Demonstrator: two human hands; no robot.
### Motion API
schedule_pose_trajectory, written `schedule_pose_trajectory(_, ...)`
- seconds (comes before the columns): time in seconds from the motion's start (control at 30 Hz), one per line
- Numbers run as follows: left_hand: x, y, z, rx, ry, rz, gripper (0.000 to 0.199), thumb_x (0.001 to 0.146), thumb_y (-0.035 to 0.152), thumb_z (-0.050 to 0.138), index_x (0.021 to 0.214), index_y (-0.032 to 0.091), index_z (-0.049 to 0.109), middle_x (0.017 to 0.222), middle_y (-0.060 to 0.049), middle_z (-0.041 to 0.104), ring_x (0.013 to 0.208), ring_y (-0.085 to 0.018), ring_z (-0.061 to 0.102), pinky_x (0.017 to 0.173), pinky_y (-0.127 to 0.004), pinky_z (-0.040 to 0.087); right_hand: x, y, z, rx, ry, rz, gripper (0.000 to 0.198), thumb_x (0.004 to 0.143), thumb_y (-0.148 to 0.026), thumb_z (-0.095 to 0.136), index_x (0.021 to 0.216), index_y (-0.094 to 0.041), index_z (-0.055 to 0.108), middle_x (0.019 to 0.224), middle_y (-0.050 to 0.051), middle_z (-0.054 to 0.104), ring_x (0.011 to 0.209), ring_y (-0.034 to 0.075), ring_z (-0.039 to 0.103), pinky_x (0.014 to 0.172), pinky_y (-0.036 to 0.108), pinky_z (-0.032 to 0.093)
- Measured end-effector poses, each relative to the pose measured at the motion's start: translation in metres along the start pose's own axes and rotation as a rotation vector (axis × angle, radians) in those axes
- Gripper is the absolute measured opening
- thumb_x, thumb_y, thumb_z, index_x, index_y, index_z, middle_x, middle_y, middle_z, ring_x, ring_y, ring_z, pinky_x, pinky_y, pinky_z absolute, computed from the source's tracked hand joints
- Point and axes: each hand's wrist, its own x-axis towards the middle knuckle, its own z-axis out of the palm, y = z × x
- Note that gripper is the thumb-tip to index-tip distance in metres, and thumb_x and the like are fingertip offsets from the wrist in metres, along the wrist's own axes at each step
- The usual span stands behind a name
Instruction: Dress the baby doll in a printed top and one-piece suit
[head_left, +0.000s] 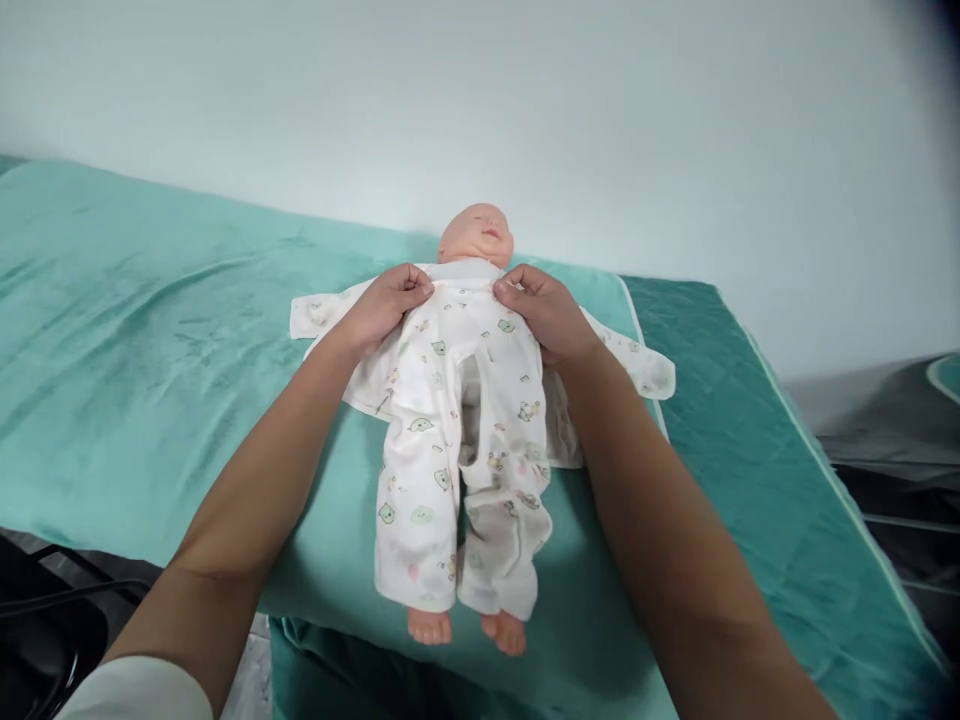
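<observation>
White cloth printed with green bear faces and small figures makes up the trousers point(420, 430); any finer marks in the print are too small to read. The trousers are on the doll point(480, 235), which lies on its back on the light green cover point(187, 380), head far, feet point(430, 626) showing below the cuffs close to the cover's near edge. Under the trousers a matching top point(371, 385) spreads out, its left sleeve on the cover, its right one reaching past the pale side trim onto a darker green quilted cover point(720, 400). Beyond the head stands the pale wall point(450, 90), near the cover's far edge; a broad, lightly creased stretch of cover extends left. Both hands are at the waistband point(466, 287), well up on the doll's chest: the left hand point(386, 308) pinches its left end, the right hand point(546, 312) its right end, fingers closed narrowly on the cloth.
</observation>
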Motion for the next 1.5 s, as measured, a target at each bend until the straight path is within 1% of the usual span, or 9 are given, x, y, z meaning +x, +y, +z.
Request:
schedule_pose_trajectory(0.17, -0.008, 0.001, 0.001, 0.004, 0.031, 0.022, 0.01, 0.09, 0.028, 0.069, 0.087, 0.018, 0.067, 0.085, -0.003, 0.063, 0.081, -0.017, 0.057, 0.081, -0.032, 0.047, -0.004, 0.009, -0.008, 0.125, 0.064, 0.068, 0.045, 0.067, -0.058, 0.089, 0.073, -0.024, 0.06, 0.067, -0.002, 0.056, 0.059, 0.013, 0.045, 0.056, 0.029, 0.037)
schedule_pose_trajectory(0.33, -0.025, 0.011, -0.006, 0.135, -0.019, 0.072, 0.016, 0.085, 0.029, 0.073, 0.098, 0.019, 0.072, 0.099, -0.005, 0.07, 0.087, -0.017, 0.061, 0.081, -0.031, 0.048, -0.023, 0.012, -0.033, 0.112, -0.034, 0.134, 0.041, 0.068, -0.056, 0.089, 0.084, -0.024, 0.069, 0.063, -0.004, 0.055, 0.052, 0.01, 0.041, 0.048, 0.026, 0.031)
schedule_pose_trajectory(0.53, -0.039, 0.005, -0.003, 0.279, 0.09, 0.115, 0.017, 0.078, 0.024, 0.072, 0.094, 0.019, 0.07, 0.095, -0.004, 0.071, 0.088, -0.018, 0.061, 0.084, -0.031, 0.049, -0.045, 0.01, -0.05, -0.061, -0.141, 0.099, 0.031, 0.071, -0.036, 0.086, 0.094, -0.022, 0.07, 0.084, -0.001, 0.067, 0.071, 0.013, 0.055, 0.061, 0.026, 0.041)
schedule_pose_trajectory(0.77, -0.037, -0.004, -0.005, 0.478, 0.204, 0.077, 0.011, 0.073, 0.014, 0.065, 0.081, 0.021, 0.065, 0.081, -0.003, 0.071, 0.077, -0.02, 0.06, 0.077, -0.034, 0.047, -0.049, 0.018, -0.03, -0.552, 0.211, 0.041, 0.009, 0.072, -0.024, 0.069, 0.076, -0.024, 0.061, 0.07, 0.0, 0.062, 0.066, 0.017, 0.05, 0.061, 0.031, 0.039)
schedule_pose_trajectory(0.93, -0.038, -0.001, -0.011, 0.531, 0.097, -0.039, 0.014, 0.07, 0.016, 0.067, 0.083, 0.02, 0.069, 0.084, -0.006, 0.076, 0.075, -0.023, 0.064, 0.073, -0.034, 0.047, -0.051, 0.018, -0.028, -0.761, 0.198, 0.121, 0.01, 0.07, -0.021, 0.07, 0.071, -0.025, 0.061, 0.073, 0.004, 0.068, 0.069, 0.022, 0.054, 0.066, 0.035, 0.042)
schedule_pose_trajectory(1.1, -0.043, 0.003, -0.008, 0.428, -0.012, 0.003, 0.014, 0.069, 0.013, 0.066, 0.076, 0.02, 0.074, 0.081, -0.007, 0.077, 0.079, -0.026, 0.066, 0.08, -0.036, 0.051, -0.051, 0.024, -0.034, -0.487, 0.065, 0.01, 0.012, 0.067, -0.027, 0.077, 0.068, -0.026, 0.065, 0.064, 0.002, 0.068, 0.073, 0.025, 0.061, 0.069, 0.037, 0.05)
schedule_pose_trajectory(1.2, -0.045, 0.0, -0.003, 0.304, -0.07, 0.02, 0.013, 0.074, 0.016, 0.067, 0.08, 0.02, 0.077, 0.086, -0.007, 0.079, 0.089, -0.03, 0.069, 0.088, -0.039, 0.053, -0.053, 0.024, -0.03, -0.268, -0.003, 0.031, 0.011, 0.067, -0.027, 0.081, 0.071, -0.025, 0.071, 0.067, 0.002, 0.072, 0.079, 0.027, 0.066, 0.072, 0.039, 0.055)
schedule_pose_trajectory(1.3, -0.046, -0.005, 0.003, 0.126, -0.073, -0.053, 0.014, 0.075, 0.021, 0.071, 0.087, 0.019, 0.078, 0.088, -0.008, 0.079, 0.097, -0.031, 0.071, 0.093, -0.042, 0.054, -0.057, 0.023, -0.021, -0.035, -0.007, 0.098, 0.014, 0.067, -0.027, 0.083, 0.077, -0.024, 0.074, 0.078, 0.002, 0.077, 0.084, 0.027, 0.07, 0.076, 0.04, 0.057)
schedule_pose_trajectory(1.5, -0.044, -0.01, 0.015, -0.268, 0.008, -0.249, 0.029, 0.071, 0.027, 0.08, 0.098, 0.017, 0.078, 0.085, -0.008, 0.079, 0.095, -0.032, 0.075, 0.087, -0.044, 0.061, -0.057, 0.023, -0.006, 0.312, 0.089, 0.166, 0.03, 0.058, -0.033, 0.09, 0.083, -0.023, 0.076, 0.084, 0.004, 0.08, 0.09, 0.029, 0.075, 0.076, 0.043, 0.062)
